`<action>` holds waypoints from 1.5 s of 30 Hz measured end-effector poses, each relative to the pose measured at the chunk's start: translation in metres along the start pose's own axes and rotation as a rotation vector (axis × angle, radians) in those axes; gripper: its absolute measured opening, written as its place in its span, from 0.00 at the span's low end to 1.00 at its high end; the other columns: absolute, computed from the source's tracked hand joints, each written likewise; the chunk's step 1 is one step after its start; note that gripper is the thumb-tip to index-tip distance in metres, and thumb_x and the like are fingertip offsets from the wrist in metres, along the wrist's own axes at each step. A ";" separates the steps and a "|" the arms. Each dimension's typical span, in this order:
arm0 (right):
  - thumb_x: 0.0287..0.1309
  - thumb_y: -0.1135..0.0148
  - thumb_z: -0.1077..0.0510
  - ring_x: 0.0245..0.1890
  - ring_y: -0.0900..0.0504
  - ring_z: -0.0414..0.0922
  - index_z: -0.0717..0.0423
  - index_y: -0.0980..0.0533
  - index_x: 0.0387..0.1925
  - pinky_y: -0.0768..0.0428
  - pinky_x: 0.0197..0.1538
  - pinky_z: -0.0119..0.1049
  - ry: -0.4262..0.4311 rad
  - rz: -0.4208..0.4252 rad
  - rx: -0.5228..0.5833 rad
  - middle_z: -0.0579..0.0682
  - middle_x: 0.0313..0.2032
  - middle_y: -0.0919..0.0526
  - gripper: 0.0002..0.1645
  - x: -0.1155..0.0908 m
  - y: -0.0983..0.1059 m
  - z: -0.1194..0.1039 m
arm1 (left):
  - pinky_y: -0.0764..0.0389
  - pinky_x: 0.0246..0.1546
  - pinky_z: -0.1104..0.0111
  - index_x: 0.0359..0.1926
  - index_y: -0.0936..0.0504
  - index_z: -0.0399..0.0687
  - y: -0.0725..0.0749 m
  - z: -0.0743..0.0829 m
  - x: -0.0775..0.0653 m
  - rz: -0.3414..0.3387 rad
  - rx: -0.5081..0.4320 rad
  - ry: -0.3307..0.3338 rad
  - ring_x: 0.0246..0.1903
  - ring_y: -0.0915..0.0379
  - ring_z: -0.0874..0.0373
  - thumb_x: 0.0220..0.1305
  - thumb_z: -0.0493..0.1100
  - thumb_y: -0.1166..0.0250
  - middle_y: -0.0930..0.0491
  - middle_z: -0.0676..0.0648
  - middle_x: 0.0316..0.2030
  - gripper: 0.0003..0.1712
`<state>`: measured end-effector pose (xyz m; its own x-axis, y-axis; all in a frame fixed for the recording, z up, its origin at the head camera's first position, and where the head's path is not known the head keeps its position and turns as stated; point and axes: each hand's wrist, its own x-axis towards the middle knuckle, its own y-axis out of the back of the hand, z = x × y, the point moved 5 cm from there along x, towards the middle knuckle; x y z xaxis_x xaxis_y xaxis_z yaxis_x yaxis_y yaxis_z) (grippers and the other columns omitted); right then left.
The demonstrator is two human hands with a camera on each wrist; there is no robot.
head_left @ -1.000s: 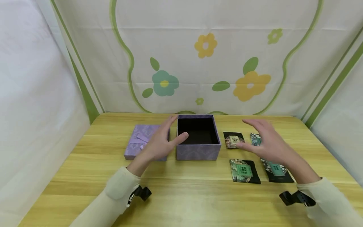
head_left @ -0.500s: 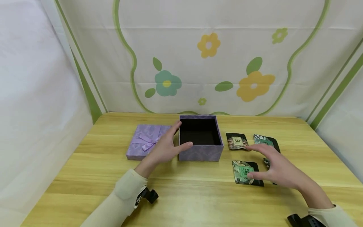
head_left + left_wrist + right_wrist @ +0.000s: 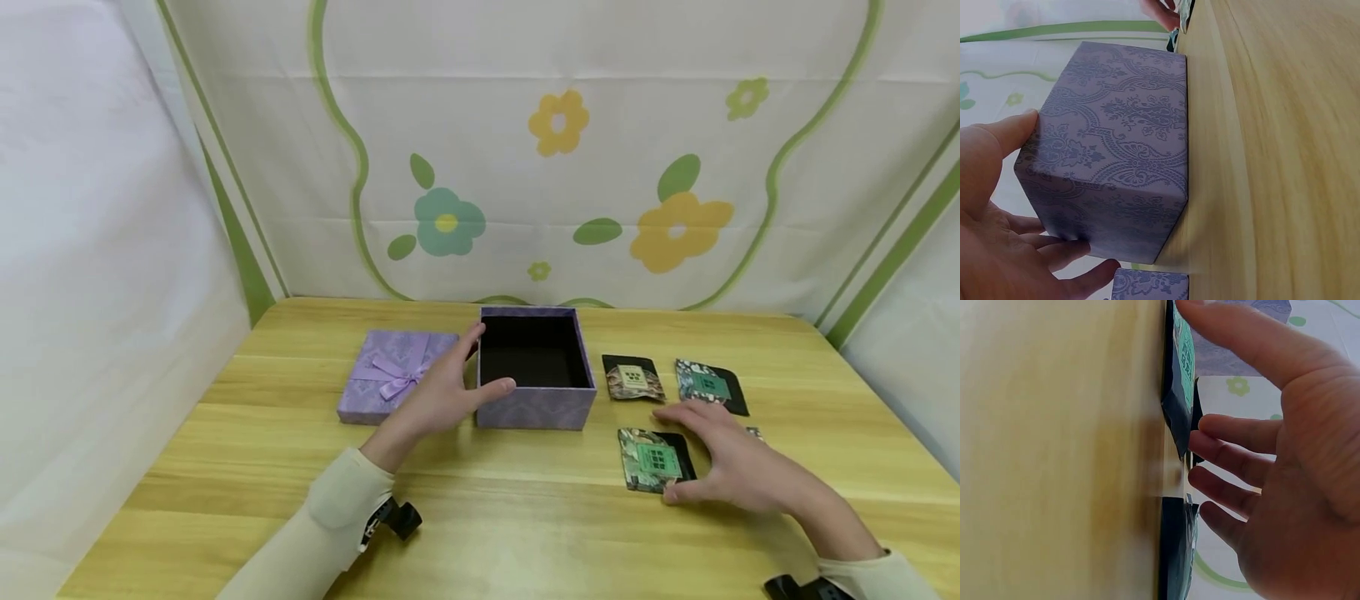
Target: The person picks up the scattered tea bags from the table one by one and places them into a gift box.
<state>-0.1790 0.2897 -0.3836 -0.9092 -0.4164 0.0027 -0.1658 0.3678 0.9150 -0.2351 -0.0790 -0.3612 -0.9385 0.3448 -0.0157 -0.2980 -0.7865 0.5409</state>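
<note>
An open purple patterned box (image 3: pixel 536 409) with a black inside stands on the table. My left hand (image 3: pixel 442 393) is at its near left corner, fingers fairly straight along the left wall and thumb by the front edge; the left wrist view shows fingertips against the box (image 3: pixel 1116 119). My right hand (image 3: pixel 738 462) hovers low over the table, thumb and fingers spread around the right end of a green-labelled flat packet (image 3: pixel 649 460). Nothing is gripped there. In the right wrist view, that packet (image 3: pixel 1180 394) lies beside the fingers. Another packet (image 3: pixel 754 432) is mostly hidden beneath the right hand.
Left of the box lies its purple lid (image 3: pixel 367 400), topped with a ribbon bow (image 3: pixel 393 377). Two more packets lie farther back: a cream-labelled one (image 3: pixel 632 379) and a teal-labelled one (image 3: pixel 708 384). A white floral cloth (image 3: pixel 517 167) hangs behind the wooden table (image 3: pixel 480 533).
My right hand has come down and nearer to me, from above the back packets to the green-labelled one. The left hand has closed in on the box's left wall and stayed there.
</note>
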 end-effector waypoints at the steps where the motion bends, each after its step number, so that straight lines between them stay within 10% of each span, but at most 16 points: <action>1: 0.40 0.17 0.26 0.71 0.34 0.68 0.51 0.27 0.73 0.30 0.63 0.77 -0.002 0.002 0.001 0.63 0.72 0.29 0.63 -0.001 0.000 0.001 | 0.41 0.80 0.39 0.87 0.58 0.66 -0.001 0.000 0.000 -0.002 0.000 0.000 0.85 0.52 0.46 0.68 0.68 0.30 0.53 0.57 0.86 0.61; 45: 0.43 0.18 0.27 0.65 0.24 0.54 0.41 0.18 0.61 0.25 0.63 0.66 0.063 0.023 -0.088 0.43 0.60 0.21 0.46 0.004 0.001 -0.003 | 0.43 0.80 0.37 0.87 0.58 0.68 0.001 0.002 -0.002 -0.010 0.009 -0.005 0.85 0.55 0.45 0.68 0.67 0.30 0.54 0.54 0.86 0.60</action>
<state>-0.1811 0.2859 -0.3816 -0.8860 -0.4613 0.0474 -0.1080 0.3047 0.9463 -0.2327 -0.0796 -0.3593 -0.9346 0.3553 -0.0171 -0.3059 -0.7785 0.5480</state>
